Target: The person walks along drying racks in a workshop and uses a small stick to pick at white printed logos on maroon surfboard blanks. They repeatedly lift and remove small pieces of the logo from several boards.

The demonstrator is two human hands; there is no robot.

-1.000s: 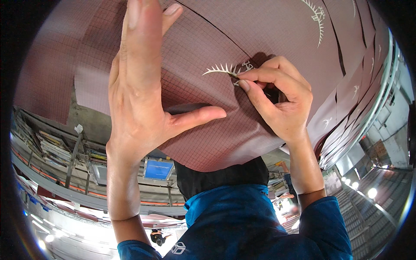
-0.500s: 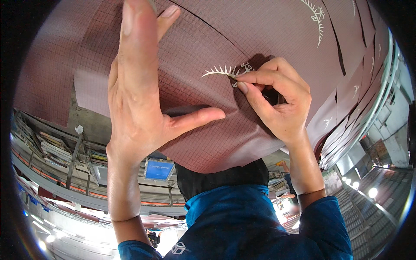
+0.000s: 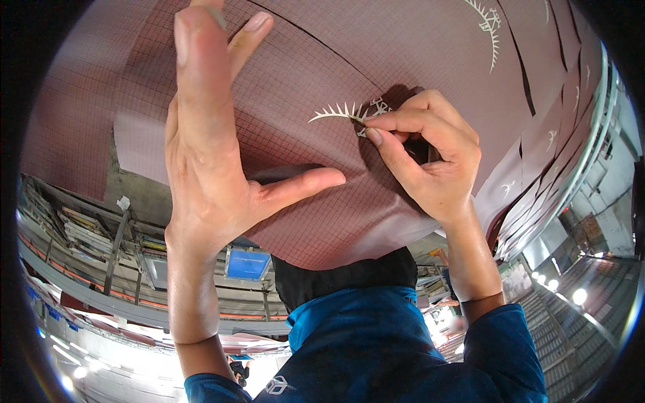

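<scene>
A maroon fabric panel (image 3: 316,232) with a fine dark grid weave lies under both hands. On it is a pale printed motif (image 3: 339,112), a curved row of spikes beside small figures. My left hand (image 3: 208,148) is over the cloth left of the print, fingers stretched and thumb pointing right; it holds nothing. At the print's right end, the thumb and forefinger of my right hand (image 3: 430,148) pinch together at a small dark spot. What lies between those fingertips is too small to make out, and the hand covers part of the motif.
Another spiked print (image 3: 489,30) shows at the far right of the maroon cloth. More printed panels (image 3: 551,154) overlap along the right side. Frames and shelving (image 3: 84,232) stand at lower left, near a blue rectangular panel (image 3: 247,264).
My left hand has shifted very slightly left. My right hand keeps its pinch at the print, moving a touch left along with the cloth in view.
</scene>
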